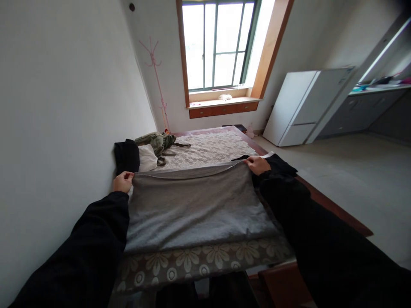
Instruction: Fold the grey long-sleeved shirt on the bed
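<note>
The grey cloth is spread over the near tabletop; the left hand and right hand, well apart, pinch its far corners. Probably it is light and soft, so these corners suit holding

**Open lane up the middle, crowded flanks**

Beyond the gray cloth, the lace cover on the counter leaves a bare stretch toward the window, with open air above. Leftward, the wall limits the left grip; a black bundle, pale cloth and green bag block the way ahead. Dark clothing lies just beside the right grip; past the counter's right edge, open floor reaches the refrigerator.
</note>
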A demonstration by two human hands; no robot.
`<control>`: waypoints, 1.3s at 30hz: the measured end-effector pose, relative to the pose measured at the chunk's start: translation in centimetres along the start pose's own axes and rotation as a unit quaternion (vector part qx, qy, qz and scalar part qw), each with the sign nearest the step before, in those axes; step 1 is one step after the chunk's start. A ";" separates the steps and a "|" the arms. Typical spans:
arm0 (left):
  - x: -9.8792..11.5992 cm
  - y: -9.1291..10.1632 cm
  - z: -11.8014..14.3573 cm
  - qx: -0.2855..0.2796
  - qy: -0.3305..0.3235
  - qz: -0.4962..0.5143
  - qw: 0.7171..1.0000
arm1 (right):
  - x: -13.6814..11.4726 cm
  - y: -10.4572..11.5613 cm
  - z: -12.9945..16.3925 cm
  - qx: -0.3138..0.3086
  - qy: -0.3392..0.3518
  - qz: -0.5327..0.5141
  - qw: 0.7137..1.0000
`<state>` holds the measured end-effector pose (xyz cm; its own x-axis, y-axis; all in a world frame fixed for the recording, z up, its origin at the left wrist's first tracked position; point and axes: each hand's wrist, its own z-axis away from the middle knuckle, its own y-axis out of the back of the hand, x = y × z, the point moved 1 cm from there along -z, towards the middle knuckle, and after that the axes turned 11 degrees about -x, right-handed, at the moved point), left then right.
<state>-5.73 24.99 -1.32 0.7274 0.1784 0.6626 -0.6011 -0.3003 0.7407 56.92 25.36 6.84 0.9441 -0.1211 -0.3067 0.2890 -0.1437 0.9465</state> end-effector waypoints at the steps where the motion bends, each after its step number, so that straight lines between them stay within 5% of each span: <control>1: 0.1 -0.1 0.0 -0.002 0.000 -0.005 1.000 | -0.3 -0.2 -0.3 -0.001 0.003 0.001 1.000; 6: 1.3 -1.0 0.0 -0.011 0.003 -0.019 1.000 | -1.9 -1.2 -1.6 -0.005 0.018 -0.004 1.000; 10: 0.8 0.1 2.2 -0.043 0.019 -0.021 0.999 | -1.5 -1.5 -0.1 0.003 0.060 -0.041 0.997; 14: -1.3 2.9 8.4 -0.168 0.002 -0.076 0.983 | 1.3 -1.0 5.6 0.044 0.138 -0.124 0.982; 19: -3.6 5.4 17.8 -0.212 0.046 -0.133 0.967 | 6.5 -1.2 15.6 -0.069 0.033 -0.092 0.993; 23: -4.2 5.4 22.2 -0.239 0.053 -0.137 0.960 | 9.1 -2.3 21.5 -0.176 0.011 -0.119 0.977; 27: -4.1 5.1 23.5 -0.215 0.042 -0.096 0.971 | 9.1 -3.2 24.3 -0.188 0.025 -0.163 0.968; 34: -4.7 5.3 24.1 -0.188 0.044 0.158 0.968 | 6.6 -2.8 25.4 -0.133 0.058 -0.328 0.934; 39: -6.1 5.4 23.9 -0.131 0.045 0.115 0.984 | 5.8 -2.5 25.6 -0.148 -0.002 -0.396 0.906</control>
<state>-5.50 -0.08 -4.03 0.5368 0.2204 0.8144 -0.8196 -0.0928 0.5653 57.59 -0.10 0.09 0.4216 -0.0990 -0.9013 0.9062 0.0819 0.4149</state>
